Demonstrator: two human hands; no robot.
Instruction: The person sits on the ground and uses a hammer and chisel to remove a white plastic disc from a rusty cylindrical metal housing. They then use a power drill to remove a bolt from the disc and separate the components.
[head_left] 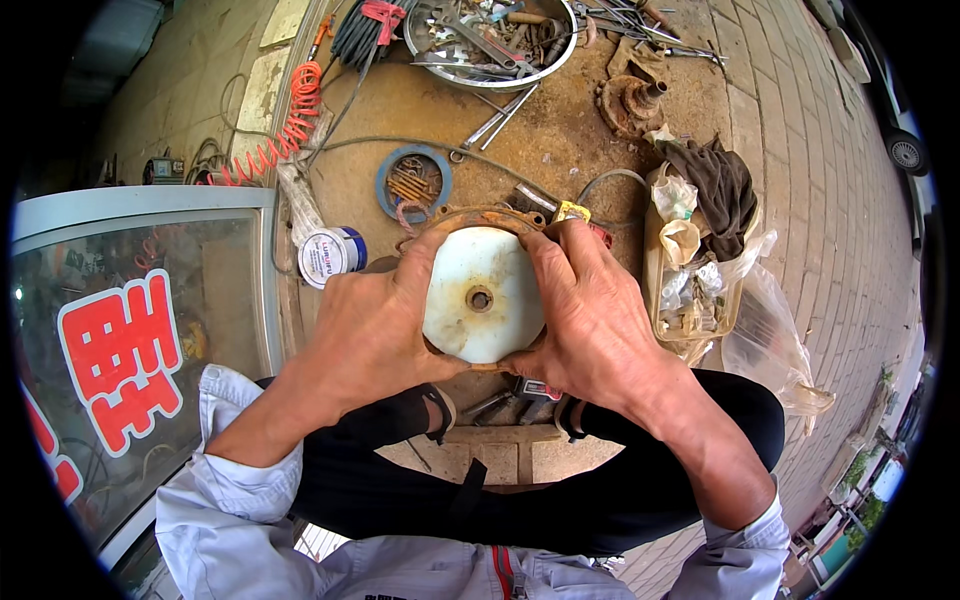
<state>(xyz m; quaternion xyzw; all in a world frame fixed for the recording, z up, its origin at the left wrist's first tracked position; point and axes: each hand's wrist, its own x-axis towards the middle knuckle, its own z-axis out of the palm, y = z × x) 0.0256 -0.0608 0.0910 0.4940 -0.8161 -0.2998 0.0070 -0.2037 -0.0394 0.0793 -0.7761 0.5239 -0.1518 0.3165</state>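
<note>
at the bottom i see pale blue sleeves (225,480) and dark trousers (560,490), knees spread, with a strip of paving between them. my left hand (365,335) and right hand (590,330) are close together, both clamped on a white round cover (483,295) held at the centre of the view; the fingers wrap its sides from nine and three o'clock. the cover has a small rusty hole in its middle, and a rusty ring (470,216) peeks out behind its top edge. i cannot tell whether the ring is joined to the cover.

just past the left hand, at ten o'clock, a small blue and white tin (332,255) lies on its side on the dirty ground. at eleven o'clock from the cover sits a blue ring (413,183) with bits of metal inside. at three o'clock stands a clear tub (690,290) stuffed with plastic bags, a dark rag (722,190) draped over its far end.

farther out, at twelve o'clock, a metal bowl (490,45) holds spanners and other tools. a rusty hub (632,100) sits at one o'clock, and an orange coiled hose (285,130) runs off at ten o'clock. a glass panel (140,340) with red lettering fills the left side.
</note>
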